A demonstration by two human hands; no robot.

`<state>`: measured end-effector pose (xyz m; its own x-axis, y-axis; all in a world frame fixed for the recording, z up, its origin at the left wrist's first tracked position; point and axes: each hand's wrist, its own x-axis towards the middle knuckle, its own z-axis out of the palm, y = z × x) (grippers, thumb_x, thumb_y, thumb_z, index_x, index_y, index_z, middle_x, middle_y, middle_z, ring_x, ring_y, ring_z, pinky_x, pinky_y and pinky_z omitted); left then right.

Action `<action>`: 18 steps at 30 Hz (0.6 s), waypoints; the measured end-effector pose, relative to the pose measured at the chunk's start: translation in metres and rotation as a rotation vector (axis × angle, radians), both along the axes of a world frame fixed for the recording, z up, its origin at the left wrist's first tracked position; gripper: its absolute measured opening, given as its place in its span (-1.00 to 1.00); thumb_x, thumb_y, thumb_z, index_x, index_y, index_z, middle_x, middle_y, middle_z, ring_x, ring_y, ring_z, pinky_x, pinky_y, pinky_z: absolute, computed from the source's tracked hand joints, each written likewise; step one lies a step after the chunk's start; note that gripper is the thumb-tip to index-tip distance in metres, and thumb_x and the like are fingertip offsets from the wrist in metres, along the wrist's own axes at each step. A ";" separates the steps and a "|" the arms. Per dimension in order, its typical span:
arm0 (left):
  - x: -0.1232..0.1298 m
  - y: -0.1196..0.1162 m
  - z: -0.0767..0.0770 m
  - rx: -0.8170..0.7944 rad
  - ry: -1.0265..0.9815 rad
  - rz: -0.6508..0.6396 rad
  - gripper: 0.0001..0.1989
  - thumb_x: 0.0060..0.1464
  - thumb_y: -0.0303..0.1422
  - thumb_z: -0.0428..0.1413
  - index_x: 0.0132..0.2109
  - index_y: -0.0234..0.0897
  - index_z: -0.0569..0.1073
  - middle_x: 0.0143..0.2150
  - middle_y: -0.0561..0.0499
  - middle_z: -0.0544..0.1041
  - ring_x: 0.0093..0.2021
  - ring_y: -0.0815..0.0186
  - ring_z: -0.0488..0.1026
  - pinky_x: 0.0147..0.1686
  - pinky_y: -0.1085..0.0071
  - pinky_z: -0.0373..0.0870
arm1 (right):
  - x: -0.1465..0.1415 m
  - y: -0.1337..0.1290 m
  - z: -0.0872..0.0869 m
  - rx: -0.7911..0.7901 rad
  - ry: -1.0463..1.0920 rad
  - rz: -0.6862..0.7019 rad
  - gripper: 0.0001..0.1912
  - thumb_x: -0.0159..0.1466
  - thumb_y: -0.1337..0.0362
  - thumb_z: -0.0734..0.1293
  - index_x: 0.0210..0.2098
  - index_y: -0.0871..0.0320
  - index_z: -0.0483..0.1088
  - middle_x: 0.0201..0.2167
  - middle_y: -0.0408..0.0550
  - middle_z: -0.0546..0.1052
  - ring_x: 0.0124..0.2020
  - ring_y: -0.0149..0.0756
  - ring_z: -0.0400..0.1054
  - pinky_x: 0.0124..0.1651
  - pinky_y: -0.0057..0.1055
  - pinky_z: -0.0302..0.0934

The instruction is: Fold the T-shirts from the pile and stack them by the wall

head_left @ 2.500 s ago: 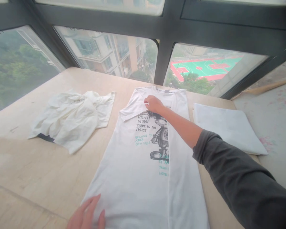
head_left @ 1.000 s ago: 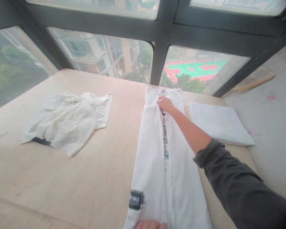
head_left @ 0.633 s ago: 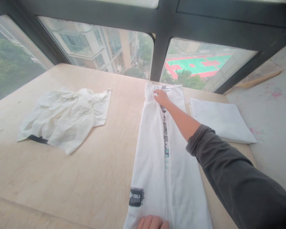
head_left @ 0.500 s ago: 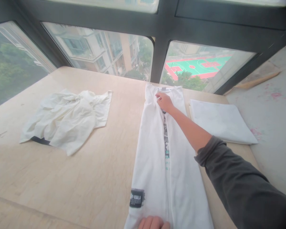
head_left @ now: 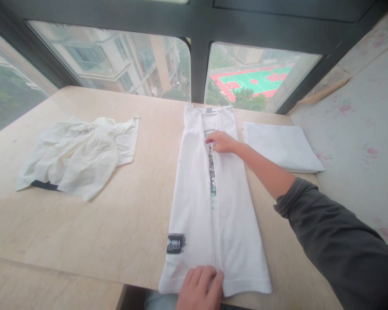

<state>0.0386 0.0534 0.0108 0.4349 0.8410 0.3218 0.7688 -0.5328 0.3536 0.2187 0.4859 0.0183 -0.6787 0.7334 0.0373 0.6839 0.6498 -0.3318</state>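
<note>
Nearest you, at the front edge of the counter (head_left: pixel 139 219), your left hand (head_left: pixel 200 286) lies on the hem of the white T-shirt (head_left: pixel 231 206), fingers together and curled; you cannot tell whether they grip the cloth. Just up from the hem, a black printed patch (head_left: pixel 175 243) marks the shirt's left panel. The shirt stretches away from you lengthwise, both sides folded inward, leaving a narrow strip of its print between them. Your right hand (head_left: pixel 222 142) reaches in below the collar, thumb and fingers drawn narrow at the folded edges; whether they pinch fabric is unclear. Well to the left lies a crumpled cream garment (head_left: pixel 77 155), and just right of the shirt, a folded white cloth (head_left: pixel 281 146) near the flowered wall (head_left: pixel 358 142). Beyond the collar stands the dark window frame (head_left: pixel 199 73), with a green-and-red court (head_left: pixel 258 82) outside.
</note>
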 end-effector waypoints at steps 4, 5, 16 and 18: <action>0.006 0.008 0.008 -0.013 0.033 -0.065 -0.76 0.15 -0.52 0.02 -0.06 -0.23 0.45 -0.16 -0.07 0.50 -0.28 0.25 0.42 -0.31 0.34 0.33 | -0.001 -0.004 0.000 0.025 0.001 -0.011 -0.56 0.02 0.48 0.27 -0.11 0.12 0.51 -0.15 -0.04 0.56 -0.02 -0.12 0.36 0.07 -0.24 0.19; 0.008 0.010 0.010 -0.015 0.046 -0.090 -0.79 0.15 -0.49 0.05 -0.07 -0.22 0.45 -0.15 -0.07 0.50 -0.29 0.24 0.41 -0.33 0.34 0.34 | -0.001 -0.005 -0.001 0.030 0.017 -0.029 -0.57 0.03 0.47 0.28 -0.12 0.12 0.51 -0.17 -0.04 0.57 -0.04 -0.12 0.37 0.07 -0.24 0.19; 0.005 0.005 0.010 0.003 -0.066 -0.228 -0.82 0.21 -0.59 -0.05 -0.19 -0.34 0.42 -0.23 -0.06 0.50 -0.33 0.31 0.44 -0.32 0.41 0.43 | 0.000 -0.002 -0.010 0.063 0.148 -0.180 -0.69 0.12 0.43 0.25 -0.20 0.13 0.55 -0.21 -0.08 0.60 -0.10 -0.20 0.42 0.04 -0.33 0.23; 0.004 0.002 0.008 0.015 -0.072 -0.199 -0.82 0.22 -0.59 -0.06 -0.21 -0.35 0.42 -0.24 -0.07 0.51 -0.32 0.30 0.45 -0.31 0.42 0.45 | 0.000 -0.005 -0.011 0.073 0.157 -0.219 -0.68 0.15 0.42 0.24 -0.16 0.14 0.54 -0.15 -0.05 0.59 -0.05 -0.17 0.40 0.07 -0.30 0.22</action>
